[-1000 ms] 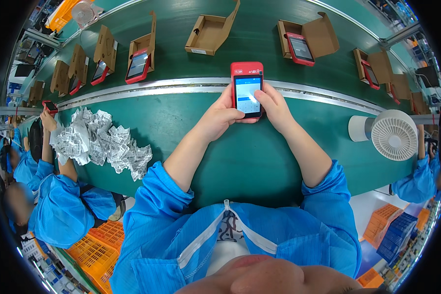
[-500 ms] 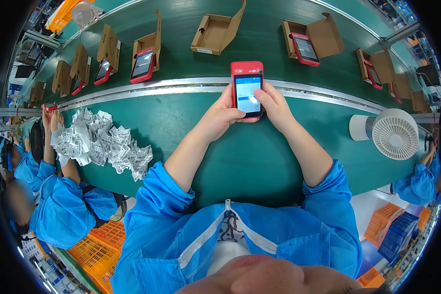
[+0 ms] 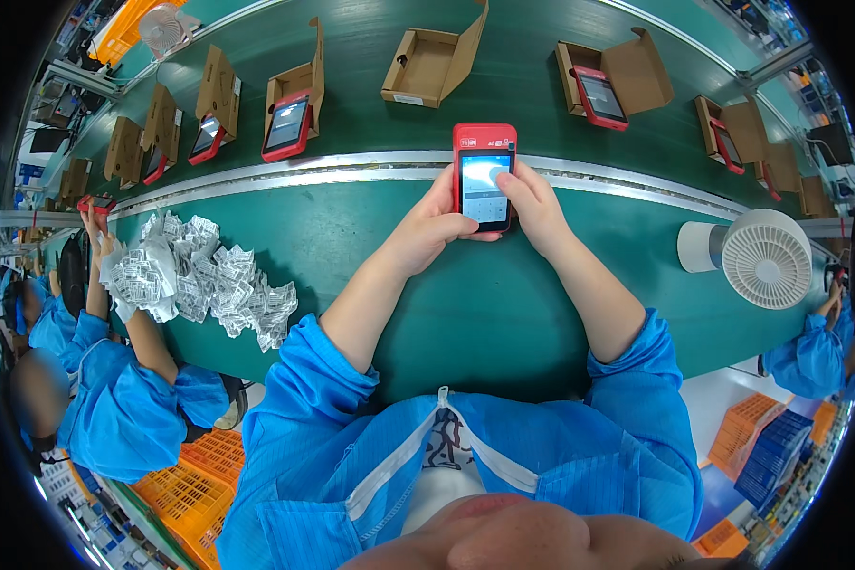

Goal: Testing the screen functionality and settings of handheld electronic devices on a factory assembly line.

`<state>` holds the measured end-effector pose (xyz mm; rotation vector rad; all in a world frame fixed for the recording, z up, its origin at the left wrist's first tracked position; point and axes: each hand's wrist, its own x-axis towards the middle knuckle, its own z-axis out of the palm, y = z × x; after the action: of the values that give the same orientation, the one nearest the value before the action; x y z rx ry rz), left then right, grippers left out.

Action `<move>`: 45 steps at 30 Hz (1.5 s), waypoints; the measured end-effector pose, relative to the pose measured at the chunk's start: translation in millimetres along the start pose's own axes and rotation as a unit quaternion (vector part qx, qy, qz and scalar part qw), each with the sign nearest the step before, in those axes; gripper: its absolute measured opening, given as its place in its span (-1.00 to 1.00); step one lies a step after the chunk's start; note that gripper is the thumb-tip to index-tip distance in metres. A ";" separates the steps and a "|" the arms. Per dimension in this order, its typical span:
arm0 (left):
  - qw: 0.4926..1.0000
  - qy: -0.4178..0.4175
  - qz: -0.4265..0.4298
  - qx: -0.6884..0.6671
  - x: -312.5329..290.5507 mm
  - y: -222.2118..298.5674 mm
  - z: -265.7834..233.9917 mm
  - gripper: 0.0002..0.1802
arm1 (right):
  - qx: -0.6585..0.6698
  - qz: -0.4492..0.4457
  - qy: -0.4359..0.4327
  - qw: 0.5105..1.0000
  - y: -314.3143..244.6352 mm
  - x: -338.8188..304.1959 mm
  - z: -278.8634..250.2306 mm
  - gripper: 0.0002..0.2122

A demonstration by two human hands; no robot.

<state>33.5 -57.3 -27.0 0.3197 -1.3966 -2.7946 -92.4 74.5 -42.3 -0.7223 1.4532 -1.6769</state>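
Observation:
A red handheld payment terminal (image 3: 485, 195) with a lit touchscreen is held upright over the far edge of the green table, near the metal rail. My left hand (image 3: 422, 229) wraps its left side, the thumb lying across the lower screen. On the right side my right hand (image 3: 540, 215) grips the casing, and its thumb rests on or just over the upper right of the screen. Glare hides part of the display. Beyond the rail, an open cardboard box (image 3: 418, 74) with no terminal in it stands on the green conveyor belt (image 3: 513, 104).
Crumpled printed paper (image 3: 199, 271) lies in a heap on the left of the table (image 3: 484, 313). A white fan (image 3: 765, 258) stands at the right. More open boxes with red terminals (image 3: 287, 125) line the belt. Co-workers in blue (image 3: 123, 408) sit on both sides.
The boxes and terminals on the belt have shifted slightly right. The terminal in my hands has moved a little right and down. At far left, a co-worker's hands have changed position around a red terminal.

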 end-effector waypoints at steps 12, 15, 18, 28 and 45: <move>1.000 -0.006 0.015 -0.023 -1.2 0.9 -5.1 -0.15 | 0.020 -0.001 0.014 1.000 2.2 4.4 4.9 -0.64; 0.994 -0.024 0.057 -0.095 2.3 1.4 -8.5 -0.22 | 0.048 0.017 -0.025 0.998 9.2 2.9 -7.1 -0.61; 0.983 -0.020 0.099 -0.152 3.4 -3.5 -20.0 -0.32 | 0.068 0.036 0.014 0.997 4.6 4.6 -0.8 -0.58; 0.972 0.019 0.100 -0.212 3.6 1.9 -12.7 -0.41 | 0.070 0.089 -0.068 0.991 -12.1 -5.1 18.3 -0.59; 0.908 -0.053 0.197 0.366 -1.9 -23.6 -8.3 -0.69 | 0.200 0.143 0.092 0.965 -7.5 102.3 -14.0 -0.64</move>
<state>38.9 -49.5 -50.2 -0.1232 -2.1975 -1.9057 -159.5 -4.3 -45.1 -0.1290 1.2136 -1.7634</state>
